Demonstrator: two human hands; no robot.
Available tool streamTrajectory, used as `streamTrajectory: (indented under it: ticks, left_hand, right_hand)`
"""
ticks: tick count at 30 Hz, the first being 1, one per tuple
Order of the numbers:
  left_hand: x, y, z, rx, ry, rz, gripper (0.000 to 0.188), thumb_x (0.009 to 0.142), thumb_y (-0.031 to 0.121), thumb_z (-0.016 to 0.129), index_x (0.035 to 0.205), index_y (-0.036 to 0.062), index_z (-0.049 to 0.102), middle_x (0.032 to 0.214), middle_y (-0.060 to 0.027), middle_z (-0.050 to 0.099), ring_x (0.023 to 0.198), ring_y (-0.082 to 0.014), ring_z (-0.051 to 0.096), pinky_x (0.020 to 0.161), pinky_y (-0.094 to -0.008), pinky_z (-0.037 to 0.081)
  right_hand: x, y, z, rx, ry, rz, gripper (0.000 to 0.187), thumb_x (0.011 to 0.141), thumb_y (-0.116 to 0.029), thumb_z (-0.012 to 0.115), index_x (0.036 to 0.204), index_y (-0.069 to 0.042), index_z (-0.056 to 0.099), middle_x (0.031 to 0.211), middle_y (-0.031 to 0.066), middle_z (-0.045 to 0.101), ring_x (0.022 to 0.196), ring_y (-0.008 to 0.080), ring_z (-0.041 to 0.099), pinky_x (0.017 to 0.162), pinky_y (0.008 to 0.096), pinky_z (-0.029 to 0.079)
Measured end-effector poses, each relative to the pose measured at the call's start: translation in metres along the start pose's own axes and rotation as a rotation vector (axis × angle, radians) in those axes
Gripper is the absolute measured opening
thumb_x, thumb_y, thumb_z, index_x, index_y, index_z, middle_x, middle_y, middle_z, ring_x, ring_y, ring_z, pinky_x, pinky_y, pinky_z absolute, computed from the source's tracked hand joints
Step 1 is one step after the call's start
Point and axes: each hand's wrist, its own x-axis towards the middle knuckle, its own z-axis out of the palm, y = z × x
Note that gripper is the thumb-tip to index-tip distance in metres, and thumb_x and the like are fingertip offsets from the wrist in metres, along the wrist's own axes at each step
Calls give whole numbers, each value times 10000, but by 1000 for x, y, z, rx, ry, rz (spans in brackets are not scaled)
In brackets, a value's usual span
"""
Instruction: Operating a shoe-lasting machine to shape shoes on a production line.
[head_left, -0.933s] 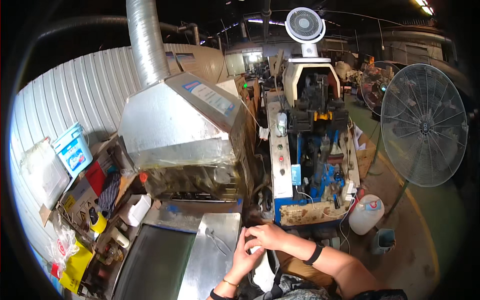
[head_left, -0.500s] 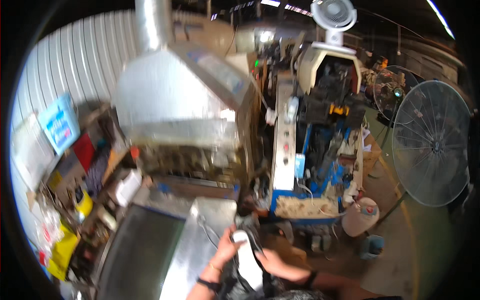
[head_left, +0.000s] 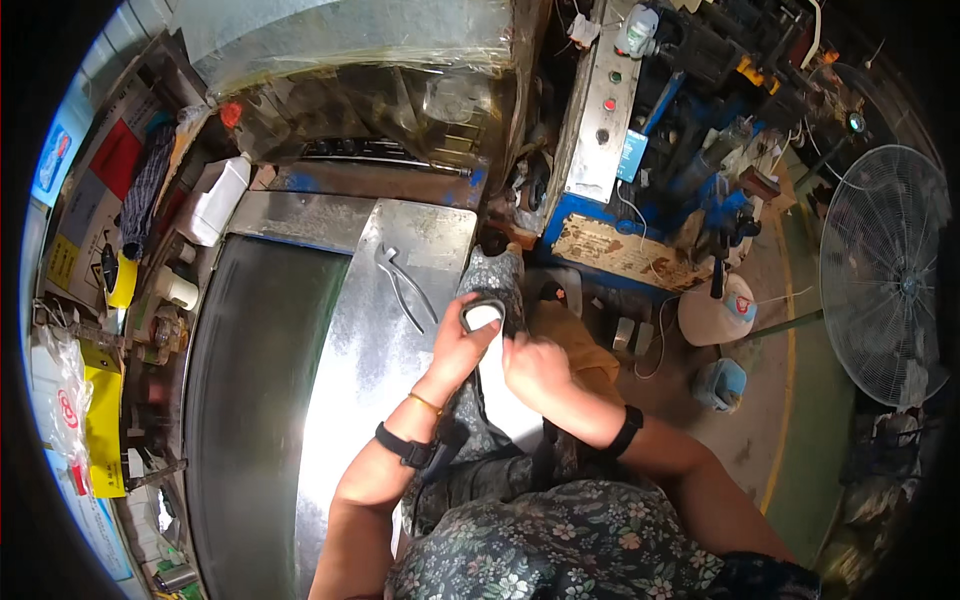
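Observation:
A long white piece with a dark rim at its rounded far end, looking like a shoe upper with a white underside (head_left: 505, 400), lies over my lap. My left hand (head_left: 458, 350) is closed round its far left end, thumb pressing on the white face near the rim. My right hand (head_left: 540, 375) is closed at its right edge, with the fingers curled in; the fingertips are partly hidden. A pair of metal pliers (head_left: 405, 288) rests on the shiny metal plate (head_left: 350, 390), beyond my left hand and apart from it.
Left of the plate runs a dark conveyor belt (head_left: 265, 400), leading to a plastic-draped metal hood (head_left: 350, 40). A white jug (head_left: 215, 200) stands at the belt's left. Ahead right are a blue machine (head_left: 620, 240), a white bucket (head_left: 715, 312) and a large fan (head_left: 890, 275).
My view has tilted down, so hands, plate and pliers sit higher in the picture. My right hand has moved up along the edge, closer to my left hand at the far end.

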Motion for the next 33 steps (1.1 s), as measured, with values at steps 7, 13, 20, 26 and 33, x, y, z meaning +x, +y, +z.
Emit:
streamTrajectory:
  ticks: [7,13,20,26,33]
  left_hand:
    - [4,8,1,74,-165,-24,519,865,64,721,1310,-5,462,1080,-67,633,977,-150,599,860,-295,500]
    - [-25,17,-6,-566,97,-191,532,1032,375,434,1366,-33,499,1380,-163,556,1285,-269,510,1109,-385,374]
    - [-37,56,-21,1303,96,-112,583,1039,474,329,996,-41,600,995,-335,655,1013,-514,597,852,-526,501]
    - [-83,33,-23,1029,23,-55,501,1036,408,390,1203,-50,505,949,-331,641,904,-499,620,753,-508,511]
    - [-93,-10,-24,671,97,75,498,1037,449,377,1156,-9,532,930,-314,653,875,-505,629,760,-530,503]
  right_hand:
    - [-30,24,-10,617,-280,139,497,1000,-345,507,1249,75,423,1022,262,640,970,372,637,861,424,505]
    - [-25,12,0,1028,-376,242,755,1033,-437,419,1515,72,138,1342,305,531,1292,365,511,1049,398,406]
    - [-14,-35,-1,616,-476,304,845,1005,-526,381,1520,59,53,1350,385,465,1205,490,532,1004,437,445]
    - [-25,-28,24,815,-99,172,778,1012,-463,417,1526,23,94,1332,374,484,1170,498,547,983,467,461]
    - [-40,-2,24,736,-211,146,779,1018,-478,400,1535,-4,61,1364,367,464,1183,492,549,989,454,459]
